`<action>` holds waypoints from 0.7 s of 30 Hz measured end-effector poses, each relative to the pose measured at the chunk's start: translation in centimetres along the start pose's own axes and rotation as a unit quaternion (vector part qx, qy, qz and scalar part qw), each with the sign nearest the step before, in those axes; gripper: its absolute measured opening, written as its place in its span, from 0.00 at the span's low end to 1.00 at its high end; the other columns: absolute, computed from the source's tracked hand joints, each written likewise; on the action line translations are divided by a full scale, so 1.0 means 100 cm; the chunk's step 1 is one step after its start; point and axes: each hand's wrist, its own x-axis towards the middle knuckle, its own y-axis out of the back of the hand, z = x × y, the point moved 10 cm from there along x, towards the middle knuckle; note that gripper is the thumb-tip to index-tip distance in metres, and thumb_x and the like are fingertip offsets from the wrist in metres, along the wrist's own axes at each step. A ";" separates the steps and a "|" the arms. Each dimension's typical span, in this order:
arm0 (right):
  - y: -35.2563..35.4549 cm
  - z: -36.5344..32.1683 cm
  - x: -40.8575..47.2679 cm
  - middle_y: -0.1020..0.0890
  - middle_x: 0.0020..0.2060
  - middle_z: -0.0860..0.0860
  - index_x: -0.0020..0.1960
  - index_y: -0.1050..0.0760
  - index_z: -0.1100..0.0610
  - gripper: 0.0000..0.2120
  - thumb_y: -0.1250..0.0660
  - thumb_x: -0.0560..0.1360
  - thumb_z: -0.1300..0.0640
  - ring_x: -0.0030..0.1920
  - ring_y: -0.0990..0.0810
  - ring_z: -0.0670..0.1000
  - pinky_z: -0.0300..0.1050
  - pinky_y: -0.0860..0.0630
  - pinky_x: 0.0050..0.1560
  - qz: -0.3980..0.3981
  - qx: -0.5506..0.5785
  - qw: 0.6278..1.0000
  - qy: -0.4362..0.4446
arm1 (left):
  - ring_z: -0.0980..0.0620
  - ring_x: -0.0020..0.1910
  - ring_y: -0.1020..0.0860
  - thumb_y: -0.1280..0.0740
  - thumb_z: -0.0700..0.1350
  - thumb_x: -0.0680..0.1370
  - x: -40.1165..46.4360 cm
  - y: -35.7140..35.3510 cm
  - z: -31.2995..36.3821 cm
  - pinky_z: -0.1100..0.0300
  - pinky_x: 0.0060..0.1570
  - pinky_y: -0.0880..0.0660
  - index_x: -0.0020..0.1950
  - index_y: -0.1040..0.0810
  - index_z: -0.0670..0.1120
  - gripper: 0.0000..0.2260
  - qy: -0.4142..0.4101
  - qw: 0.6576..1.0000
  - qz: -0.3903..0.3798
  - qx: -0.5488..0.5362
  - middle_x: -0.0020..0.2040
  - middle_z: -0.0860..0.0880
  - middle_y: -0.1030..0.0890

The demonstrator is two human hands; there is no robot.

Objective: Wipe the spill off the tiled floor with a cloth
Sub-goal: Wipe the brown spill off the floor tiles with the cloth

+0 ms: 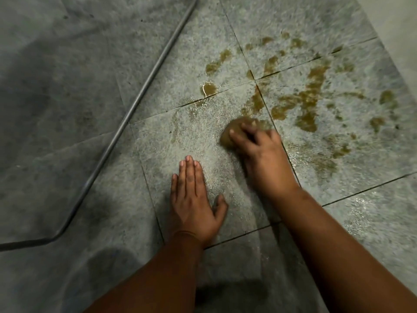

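Two hands on the floor [67, 132]: right hand [259, 150] grips a brown cloth [228, 136] at the spill [309, 102]; left hand [194, 195] flat, fingers straight. No writing visible.

Speckled stone floor tiles [196, 136] wet-glossy, smooth metal tube [126, 123], sodden cloth [234, 132]

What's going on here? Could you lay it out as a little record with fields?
Setting: grey tiled floor
Spill: brown streaks and drops, mostly ahead and right of the hands
Cloth: brown-soaked wad at the spill's near edge
Right hand: grips the cloth, blurred
Left hand: flat on the floor, fingers straight
Wiped patch: wet sheen on the tile between the hands
Nearby: bent metal tube on the left
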 end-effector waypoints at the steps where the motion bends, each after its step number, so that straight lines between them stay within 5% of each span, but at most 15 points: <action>1: 0.003 0.009 0.015 0.28 0.69 0.56 0.70 0.29 0.49 0.25 0.32 0.75 0.64 0.59 0.31 0.62 0.51 0.28 0.55 0.006 -0.004 1.000 -0.011 | 0.44 0.78 0.51 0.43 0.58 0.73 0.000 0.000 0.000 0.45 0.75 0.50 0.77 0.44 0.37 0.39 0.000 1.000 0.001 -0.003 0.79 0.40 0.47; 9: -0.001 0.004 -0.019 0.30 0.70 0.52 0.70 0.30 0.44 0.22 0.36 0.78 0.58 0.60 0.35 0.55 0.49 0.28 0.58 0.022 0.029 0.995 -0.091 | 0.44 0.78 0.51 0.43 0.58 0.73 0.000 -0.001 0.001 0.45 0.75 0.50 0.77 0.44 0.37 0.39 0.005 1.000 -0.004 0.006 0.79 0.40 0.47; 14: -0.003 -0.012 -0.078 0.28 0.69 0.52 0.69 0.27 0.48 0.28 0.30 0.72 0.65 0.53 0.35 0.54 0.42 0.36 0.50 -0.006 0.061 0.998 -0.030 | 0.44 0.78 0.51 0.44 0.58 0.73 0.001 0.000 0.001 0.46 0.75 0.51 0.77 0.44 0.37 0.38 0.002 1.000 -0.005 0.021 0.79 0.39 0.47; 21: 0.035 0.058 0.022 0.29 0.69 0.57 0.70 0.29 0.49 0.21 0.37 0.79 0.59 0.62 0.34 0.58 0.45 0.35 0.58 0.084 0.014 0.991 -0.100 | 0.44 0.78 0.51 0.44 0.58 0.73 0.000 0.000 0.001 0.45 0.75 0.51 0.78 0.45 0.36 0.39 -0.001 1.000 0.009 0.005 0.79 0.39 0.48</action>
